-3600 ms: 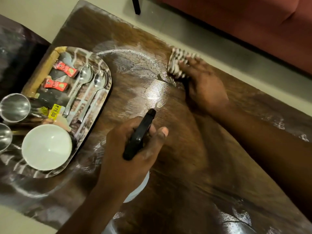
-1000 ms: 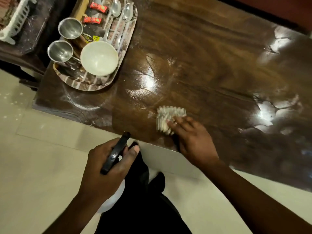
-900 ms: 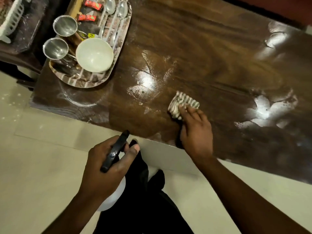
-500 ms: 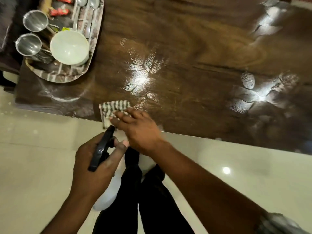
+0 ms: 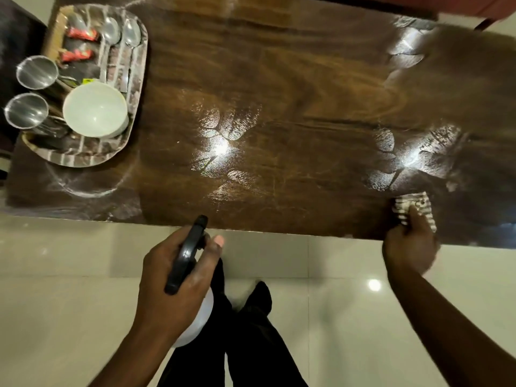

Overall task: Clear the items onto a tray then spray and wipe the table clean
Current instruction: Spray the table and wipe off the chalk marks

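Tray point(image 5: 122, 152) of patterned metal sits at the far left end of the dark wooden counter point(image 5: 293, 88), and everything cleared from the surface is inside it. One white bowl point(image 5: 95, 108) stands at its near middle, open side up and empty. Two steel cups point(image 5: 27, 110) stand along the left rim, one nearer and one farther, both upright and showing nothing inside. Two spoons point(image 5: 131, 32) lie side by side at the far right of the tray, bowls pointing away, handles running toward the white bowl. Two red sachets point(image 5: 82, 33) lie left of the spoons, one beyond the other. A small yellow tag point(image 5: 88, 80) peeks out just past the bowl's far rim. A tan strip along the tray's far left edge is too dim to name.

The rest of the counter carries only wet smears catching two bright light spots, one at the middle and one toward the right.

The left hand point(image 5: 173, 280) hangs over the tiled floor point(image 5: 55, 303), just off the near edge of the counter, clenched around a spray bottle point(image 5: 185, 255): black trigger head up through the fingers, white body below the palm. The right hand point(image 5: 409, 244) is at the near right edge, fingers pressing a striped cloth point(image 5: 413, 205) flat on the counter. Black trouser legs point(image 5: 243, 331) stand between the two arms.
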Motion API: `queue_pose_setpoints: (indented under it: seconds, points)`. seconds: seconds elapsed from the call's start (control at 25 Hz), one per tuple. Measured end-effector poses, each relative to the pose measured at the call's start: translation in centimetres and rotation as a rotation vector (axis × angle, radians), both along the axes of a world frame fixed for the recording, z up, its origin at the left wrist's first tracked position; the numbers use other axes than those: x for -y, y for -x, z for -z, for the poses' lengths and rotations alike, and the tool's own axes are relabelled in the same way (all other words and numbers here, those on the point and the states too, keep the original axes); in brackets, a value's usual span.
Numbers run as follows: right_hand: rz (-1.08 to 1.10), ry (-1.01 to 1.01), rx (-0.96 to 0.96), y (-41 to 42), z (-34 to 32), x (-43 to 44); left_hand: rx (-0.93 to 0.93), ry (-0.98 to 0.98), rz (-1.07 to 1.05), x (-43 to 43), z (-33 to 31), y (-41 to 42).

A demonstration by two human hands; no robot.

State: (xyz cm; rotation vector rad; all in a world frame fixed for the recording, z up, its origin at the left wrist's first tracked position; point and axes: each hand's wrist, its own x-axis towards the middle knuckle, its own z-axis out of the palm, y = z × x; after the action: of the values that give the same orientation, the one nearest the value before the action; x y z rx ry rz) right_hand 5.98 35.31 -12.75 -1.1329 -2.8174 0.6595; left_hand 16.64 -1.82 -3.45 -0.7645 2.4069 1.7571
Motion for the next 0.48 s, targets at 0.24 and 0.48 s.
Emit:
queue_pose_setpoints:
  seconds: [0.24, 0.48]
  points:
    - [-0.501, 0.003, -0.04, -3.6, 0.2, 16.1, -0.05, 0.018, -0.117, 1.4, -0.3, -0.8]
    - [-0.863, 0.402, 0.082, -7.8, -1.3, 24.5, -0.043, 0.038, -0.316, 4.2, -1.5, -2.6]
